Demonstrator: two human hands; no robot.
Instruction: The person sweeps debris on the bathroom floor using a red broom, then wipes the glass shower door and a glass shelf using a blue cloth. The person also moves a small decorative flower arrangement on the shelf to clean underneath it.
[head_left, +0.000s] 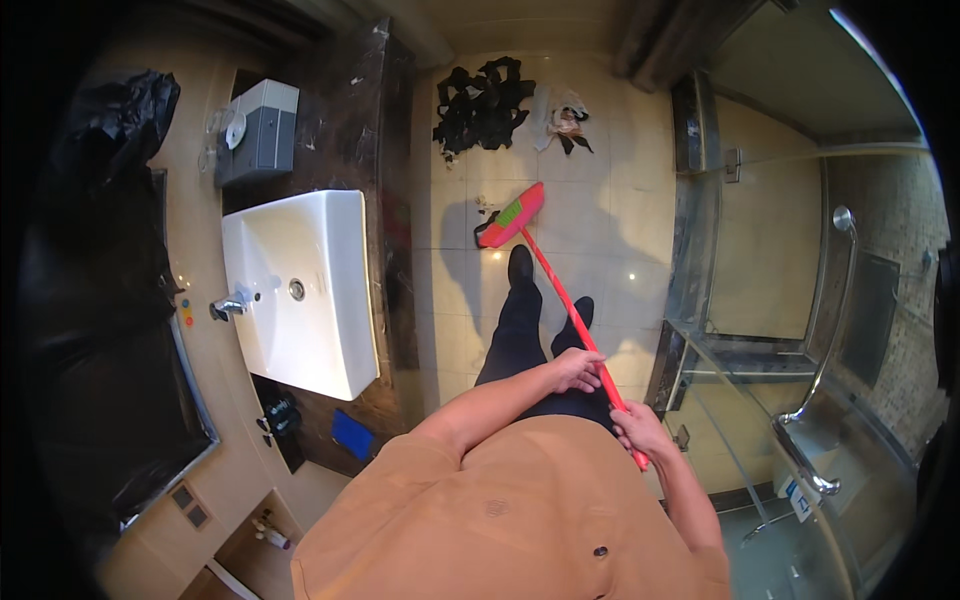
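Note:
Both my hands are on the red handle of a broom [560,285], which slants from my waist down to the floor ahead. My left hand [577,370] closes round the handle at its middle to upper part. Near the handle's top end, my right hand [643,428] wraps it lower in the picture. The broom's pink-red and green head [512,217] rests on the tiles just beyond my shoes, over a small dark scrap [483,236]. Farther off lie a heap of torn black pieces [485,105] and a smaller pile of white and brownish scraps [566,122].
A white sink [340,300] on a dark counter [345,110] stands to my left, with a grey box [262,132] behind it. Black plastic sheeting [100,300] covers the left wall. Glass shower panels [735,440] and a chrome rail [835,330] bound the right side.

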